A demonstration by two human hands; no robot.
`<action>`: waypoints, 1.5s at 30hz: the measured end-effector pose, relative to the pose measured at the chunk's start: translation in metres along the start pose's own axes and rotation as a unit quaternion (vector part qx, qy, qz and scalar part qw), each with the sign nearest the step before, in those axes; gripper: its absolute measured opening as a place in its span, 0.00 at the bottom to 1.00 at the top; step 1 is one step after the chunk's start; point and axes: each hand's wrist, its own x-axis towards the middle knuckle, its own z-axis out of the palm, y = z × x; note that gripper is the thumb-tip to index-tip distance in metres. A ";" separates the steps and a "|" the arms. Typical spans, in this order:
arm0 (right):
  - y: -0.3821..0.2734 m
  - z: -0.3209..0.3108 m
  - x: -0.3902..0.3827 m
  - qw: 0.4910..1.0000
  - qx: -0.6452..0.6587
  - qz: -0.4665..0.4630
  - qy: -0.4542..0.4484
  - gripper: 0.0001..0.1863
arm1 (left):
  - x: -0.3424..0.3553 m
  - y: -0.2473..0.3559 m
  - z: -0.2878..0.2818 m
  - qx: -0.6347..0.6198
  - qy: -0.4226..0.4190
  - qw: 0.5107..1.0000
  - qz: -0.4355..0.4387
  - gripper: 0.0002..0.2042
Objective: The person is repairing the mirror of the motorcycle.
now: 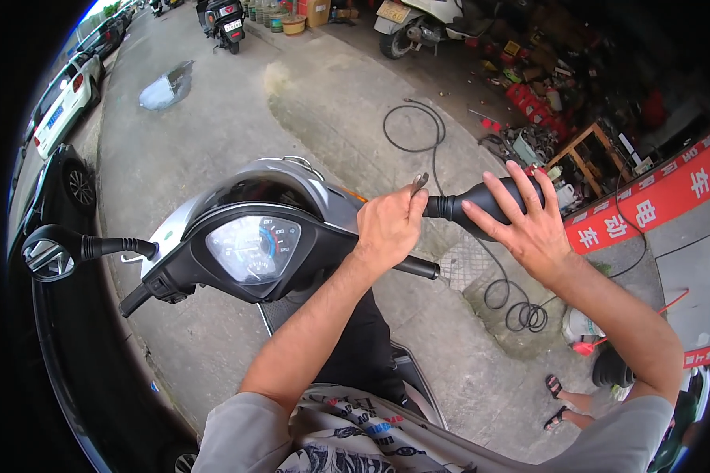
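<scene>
Your left hand (390, 225) has its fingers curled around a metal tool (420, 184), right beside the black mirror's (481, 199) stem. Your right hand (535, 227) grips that mirror's housing, fingers spread across it, above the right handlebar end of the scooter (177, 229). Printed numerals ring the scooter's pale gauge (252, 246); large white characters cover a red banner (661, 206). A black hose (528, 319) loops over the stained concrete ground (229, 106), and a white car (69, 98) stands along its left edge.
</scene>
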 end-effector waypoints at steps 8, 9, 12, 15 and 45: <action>0.002 -0.006 0.008 1.000 0.015 -0.002 0.001 0.43 | -0.002 -0.009 0.006 -0.013 0.061 0.997 0.047 0.17; 0.003 -0.008 0.010 1.000 0.021 -0.006 -0.001 0.44 | -0.002 -0.009 0.005 -0.014 0.061 0.997 0.047 0.17; 0.006 -0.027 0.018 0.993 0.072 0.001 -0.089 0.49 | -0.003 -0.008 0.006 -0.021 0.064 0.997 0.044 0.17; 0.010 -0.037 0.025 0.981 0.126 0.010 -0.149 0.52 | -0.003 -0.010 0.007 -0.022 0.069 0.996 0.042 0.17; 0.034 -0.065 0.046 0.892 0.393 0.091 -0.206 0.36 | 0.002 -0.015 0.008 -0.057 0.110 0.990 0.063 0.17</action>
